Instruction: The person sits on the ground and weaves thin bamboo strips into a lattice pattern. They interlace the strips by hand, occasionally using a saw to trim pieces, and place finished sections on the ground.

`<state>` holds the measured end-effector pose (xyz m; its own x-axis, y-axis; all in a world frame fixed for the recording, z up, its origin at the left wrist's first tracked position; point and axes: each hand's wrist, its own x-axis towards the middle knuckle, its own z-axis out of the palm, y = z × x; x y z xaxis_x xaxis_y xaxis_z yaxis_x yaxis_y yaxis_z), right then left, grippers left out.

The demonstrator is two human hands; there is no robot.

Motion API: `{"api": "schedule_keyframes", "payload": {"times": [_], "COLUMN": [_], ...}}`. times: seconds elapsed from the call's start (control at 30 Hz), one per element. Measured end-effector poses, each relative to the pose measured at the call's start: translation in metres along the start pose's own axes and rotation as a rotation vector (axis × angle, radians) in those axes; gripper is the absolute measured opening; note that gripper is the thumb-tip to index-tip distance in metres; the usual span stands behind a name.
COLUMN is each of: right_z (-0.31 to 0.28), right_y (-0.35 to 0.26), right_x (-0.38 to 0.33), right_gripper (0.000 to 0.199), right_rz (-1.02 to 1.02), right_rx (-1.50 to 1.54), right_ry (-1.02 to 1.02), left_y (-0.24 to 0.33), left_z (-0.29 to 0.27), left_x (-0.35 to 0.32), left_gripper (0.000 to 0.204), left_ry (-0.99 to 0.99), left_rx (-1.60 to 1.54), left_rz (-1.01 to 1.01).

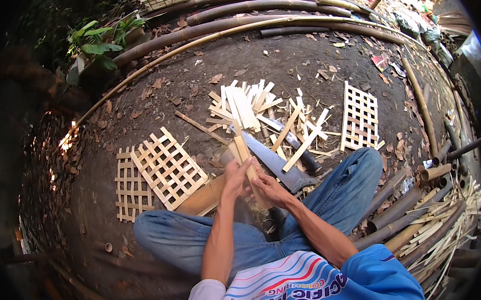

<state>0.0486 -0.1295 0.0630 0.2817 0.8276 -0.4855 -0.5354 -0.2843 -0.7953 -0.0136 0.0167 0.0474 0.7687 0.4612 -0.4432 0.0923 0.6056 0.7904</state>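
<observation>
Both my hands are closed around a small bundle of flat bamboo strips [242,148] above my lap. My left hand [235,178] grips its left side, and my right hand [270,189] wraps the right side lower down. Just beyond and to the right lies a hand saw [272,160], partly covered by the strips. Past the saw is a blade with a dark handle [308,160]. A loose pile of pale bamboo strips [243,106] spreads on the ground ahead. Behind my left hand, a thick bamboo piece [203,197] is partly hidden.
Two woven bamboo lattices [170,169] overlap at left; another lattice [360,117] lies at right. Long bamboo poles [199,34] cross the far ground. Cut bamboo tubes [392,209] and a heap of thin strips [441,222] lie at lower right. A thin stick [200,126] rests ahead.
</observation>
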Motion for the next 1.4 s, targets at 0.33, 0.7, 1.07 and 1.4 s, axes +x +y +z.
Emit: {"api": "schedule_keyframes", "payload": {"times": [0.33,0.7,1.07,1.4], "right_z": [-0.019,-0.012,0.010,0.022], "right_y": [0.029,0.021,0.022,0.015], "right_x": [0.023,0.017,0.005,-0.002], "right_gripper": [0.045,0.017,0.027,0.027], "right_rz": [-0.132,-0.154,-0.117,-0.177], "right_rx": [-0.151,-0.240,-0.274,-0.345], "right_ry": [0.390,0.288,0.061,-0.062], "left_y": [0.003,-0.001,-0.023,-0.021], "left_z": [0.006,-0.026,-0.047,-0.036], "left_x": [-0.003,-0.002,0.015,0.014], "left_gripper": [0.028,0.026,0.025,0.026], "left_ry": [0.026,0.145,0.581,0.532], "left_rx": [-0.060,-0.672,-0.483,-0.518], "left_rz": [-0.016,-0.014,0.065,0.075]}}
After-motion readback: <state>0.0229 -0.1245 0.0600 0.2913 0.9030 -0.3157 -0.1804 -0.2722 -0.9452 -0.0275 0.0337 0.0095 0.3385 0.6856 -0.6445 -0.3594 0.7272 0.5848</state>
